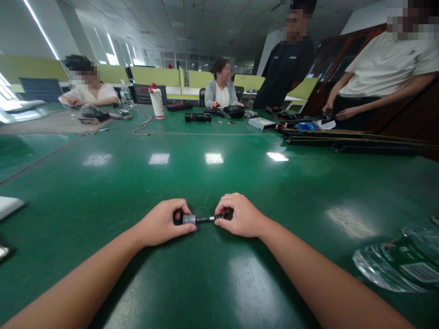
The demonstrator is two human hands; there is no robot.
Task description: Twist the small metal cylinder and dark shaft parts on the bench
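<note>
Low over the green table [192, 183], my left hand [163, 224] is closed around a short grey metal cylinder [189, 220]. A thin dark shaft [204, 220] sticks out of the cylinder to the right and ends in a bright metal section. At that end, my right hand [243, 218] pinches a small black spring-like piece [218, 218] between thumb and fingers. Cylinder, shaft and black piece lie in one level line. The fingers partly cover both ends, and I cannot tell whether the black piece is fixed to the shaft.
A clear plastic bottle [404, 265] lies at the right. White objects [8, 206] stand at the left edge. Farther back are a white cup [157, 103], a black block-shaped part [198, 117], a cord [142, 128] and long dark bars [350, 141]. Several people are around the far side.
</note>
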